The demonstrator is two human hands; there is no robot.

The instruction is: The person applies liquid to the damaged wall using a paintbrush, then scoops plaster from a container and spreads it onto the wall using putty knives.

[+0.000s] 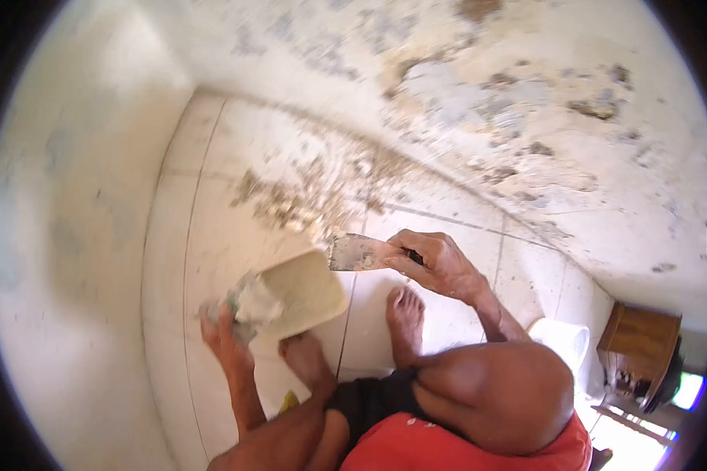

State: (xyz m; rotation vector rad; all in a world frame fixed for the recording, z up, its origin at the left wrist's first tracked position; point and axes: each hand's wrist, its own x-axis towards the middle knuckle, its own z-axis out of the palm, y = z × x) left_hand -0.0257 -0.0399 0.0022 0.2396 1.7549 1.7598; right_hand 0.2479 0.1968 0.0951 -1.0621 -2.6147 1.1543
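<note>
My right hand [441,265] is closed round the dark handle of a putty knife [357,253]. The knife's broad, stained blade points left, just past the upper right edge of a cream plastic container [313,294]. My left hand [226,339] grips that container at its near left end, where a whitish lump [256,304], perhaps putty in a crumpled bag, lies beside the fingers. Motion blur hides exactly how these fingers hold on. The container is tilted, and its inner base shows.
Crumbled plaster debris [298,204] lies on the tiled floor [243,149] along the wall. The wall [479,102] ahead is flaking and patchy. To the right stand a white bucket [562,341] and a wooden cabinet [640,337]. My bare feet [405,322] are below my hands.
</note>
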